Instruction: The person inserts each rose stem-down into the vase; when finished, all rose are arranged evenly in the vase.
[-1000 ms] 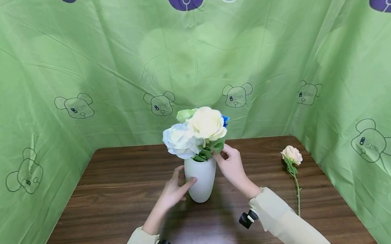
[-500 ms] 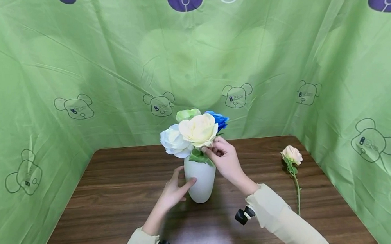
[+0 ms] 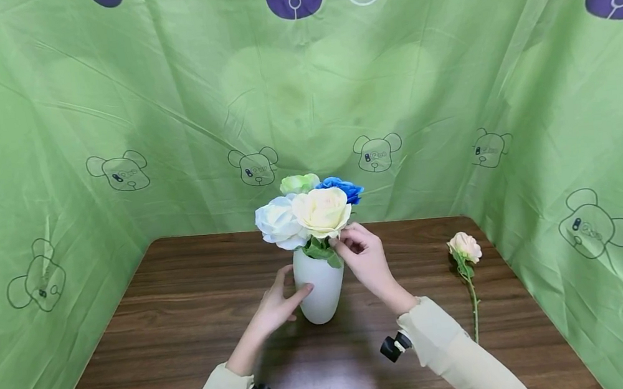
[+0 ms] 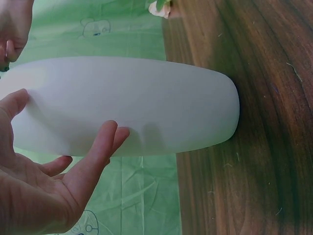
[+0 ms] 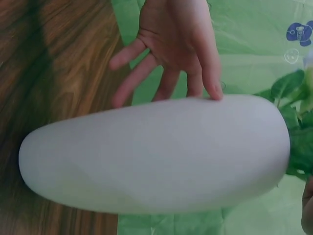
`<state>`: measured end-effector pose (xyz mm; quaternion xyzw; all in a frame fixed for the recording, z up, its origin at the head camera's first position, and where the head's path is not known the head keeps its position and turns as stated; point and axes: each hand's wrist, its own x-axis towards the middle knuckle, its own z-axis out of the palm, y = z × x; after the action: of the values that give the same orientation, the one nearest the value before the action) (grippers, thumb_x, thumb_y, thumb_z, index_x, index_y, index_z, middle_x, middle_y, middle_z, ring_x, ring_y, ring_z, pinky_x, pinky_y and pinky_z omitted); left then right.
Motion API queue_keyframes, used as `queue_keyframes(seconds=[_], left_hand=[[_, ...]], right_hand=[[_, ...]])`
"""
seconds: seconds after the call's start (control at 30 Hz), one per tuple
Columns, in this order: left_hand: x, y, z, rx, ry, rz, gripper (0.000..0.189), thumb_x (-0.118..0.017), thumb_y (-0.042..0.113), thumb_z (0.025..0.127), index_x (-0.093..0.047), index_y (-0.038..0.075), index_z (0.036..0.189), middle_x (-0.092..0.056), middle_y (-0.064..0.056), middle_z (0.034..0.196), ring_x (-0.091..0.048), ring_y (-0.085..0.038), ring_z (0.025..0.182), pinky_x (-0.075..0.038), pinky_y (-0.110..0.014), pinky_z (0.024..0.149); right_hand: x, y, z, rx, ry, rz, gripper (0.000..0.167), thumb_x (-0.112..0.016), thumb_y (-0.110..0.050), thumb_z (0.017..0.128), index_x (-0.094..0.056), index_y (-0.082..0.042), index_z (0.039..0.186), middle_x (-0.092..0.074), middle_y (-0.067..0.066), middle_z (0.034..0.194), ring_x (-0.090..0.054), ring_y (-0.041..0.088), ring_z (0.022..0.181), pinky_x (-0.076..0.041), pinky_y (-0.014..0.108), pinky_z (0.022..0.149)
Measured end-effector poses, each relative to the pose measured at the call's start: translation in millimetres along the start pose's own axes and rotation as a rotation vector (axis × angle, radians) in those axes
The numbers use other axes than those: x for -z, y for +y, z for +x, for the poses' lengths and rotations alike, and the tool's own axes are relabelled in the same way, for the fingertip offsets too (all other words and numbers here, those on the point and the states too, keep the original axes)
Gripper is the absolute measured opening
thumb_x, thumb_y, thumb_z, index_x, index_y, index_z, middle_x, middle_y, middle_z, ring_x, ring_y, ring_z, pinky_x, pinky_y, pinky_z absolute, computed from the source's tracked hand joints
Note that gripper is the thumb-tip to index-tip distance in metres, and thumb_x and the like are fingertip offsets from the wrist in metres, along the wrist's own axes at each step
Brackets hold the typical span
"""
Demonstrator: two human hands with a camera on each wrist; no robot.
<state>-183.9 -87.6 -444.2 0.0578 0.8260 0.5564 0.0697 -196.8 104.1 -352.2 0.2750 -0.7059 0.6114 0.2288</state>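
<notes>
A white vase (image 3: pixel 323 290) stands upright on the wooden table, flowers filling its mouth. My left hand (image 3: pixel 273 306) holds its side, thumb across the front and fingers round the far side. Just over the rim, my right hand (image 3: pixel 367 263) pinches the cream rose (image 3: pixel 322 212) right below its bloom; the stem there is hidden. Around that rose sit a pale blue flower (image 3: pixel 279 224), a light green one (image 3: pixel 298 184) and a deep blue one (image 3: pixel 347 191). Green leaves (image 5: pixel 286 88) spill from the vase mouth in the right wrist view.
A pale pink rose (image 3: pixel 465 247) lies on the table (image 3: pixel 186 300) at the right, its stem pointing toward the front. Green printed cloth (image 3: pixel 186 119) hangs behind the table and along both sides.
My right hand first moved the cream rose left, then slightly back to the right and lower. More of the deep blue flower shows behind it. The left hand stayed on the vase.
</notes>
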Motion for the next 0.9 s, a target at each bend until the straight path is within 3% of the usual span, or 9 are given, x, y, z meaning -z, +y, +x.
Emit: queue_keyframes(seconds=[0.2, 0.4, 0.53, 0.67, 0.8, 0.9], left_hand=[[-0.1, -0.2, 0.5, 0.000, 0.004, 0.010, 0.070, -0.058, 0.051, 0.079, -0.029, 0.017, 0.133, -0.041, -0.019, 0.126, -0.057, -0.020, 0.049, -0.051, -0.037, 0.049], [0.1, -0.6, 0.6, 0.000, 0.009, 0.028, 0.071, -0.057, 0.052, 0.079, -0.028, 0.017, 0.133, -0.041, -0.021, 0.126, -0.056, -0.020, 0.046, -0.051, -0.036, 0.050], [0.5, -0.3, 0.4, 0.006, 0.014, 0.038, 0.071, -0.057, 0.053, 0.079, -0.028, 0.017, 0.133, -0.040, -0.026, 0.125, -0.056, -0.020, 0.045, -0.050, -0.033, 0.050], [0.6, -0.4, 0.3, 0.008, 0.018, 0.035, 0.071, -0.058, 0.053, 0.078, -0.029, 0.017, 0.133, -0.039, -0.033, 0.122, -0.056, -0.020, 0.044, -0.050, -0.033, 0.049], [1.0, -0.7, 0.0, 0.007, 0.018, 0.031, 0.071, -0.058, 0.053, 0.078, -0.029, 0.017, 0.133, -0.038, -0.034, 0.121, -0.056, -0.020, 0.045, -0.051, -0.035, 0.049], [1.2, 0.2, -0.7, 0.010, 0.019, 0.031, 0.071, -0.058, 0.053, 0.078, -0.029, 0.018, 0.133, -0.039, -0.033, 0.121, -0.056, -0.020, 0.045, -0.051, -0.036, 0.050]], right_hand=[[22.5, 10.5, -2.8, -0.017, 0.046, 0.010, 0.011, -0.057, 0.008, 0.081, -0.062, 0.011, 0.090, -0.052, 0.013, 0.071, -0.044, 0.011, 0.056, -0.035, 0.017, 0.045], [49.0, 29.6, -9.1, -0.076, 0.100, -0.053, 0.013, -0.057, 0.006, 0.082, -0.060, 0.013, 0.093, -0.048, 0.016, 0.065, -0.043, 0.014, 0.050, -0.035, 0.018, 0.043], [68.0, 56.3, -16.7, -0.129, 0.142, -0.076, 0.013, -0.057, 0.005, 0.083, -0.060, 0.013, 0.093, -0.051, 0.015, 0.067, -0.045, 0.012, 0.049, -0.038, 0.017, 0.044], [84.4, 87.6, -27.5, -0.123, 0.189, -0.061, 0.014, -0.060, -0.005, 0.084, -0.065, 0.005, 0.092, -0.056, 0.013, 0.072, -0.047, 0.010, 0.052, -0.039, 0.019, 0.046], [116.3, 177.4, -49.0, -0.095, 0.220, -0.040, 0.015, -0.063, -0.015, 0.083, -0.068, -0.008, 0.095, -0.062, 0.004, 0.081, -0.048, 0.006, 0.058, -0.035, 0.017, 0.047], [135.5, 215.6, -62.4, -0.109, 0.238, -0.061, 0.015, -0.064, -0.017, 0.083, -0.069, -0.012, 0.096, -0.064, 0.001, 0.084, -0.050, 0.004, 0.061, -0.035, 0.015, 0.049]])
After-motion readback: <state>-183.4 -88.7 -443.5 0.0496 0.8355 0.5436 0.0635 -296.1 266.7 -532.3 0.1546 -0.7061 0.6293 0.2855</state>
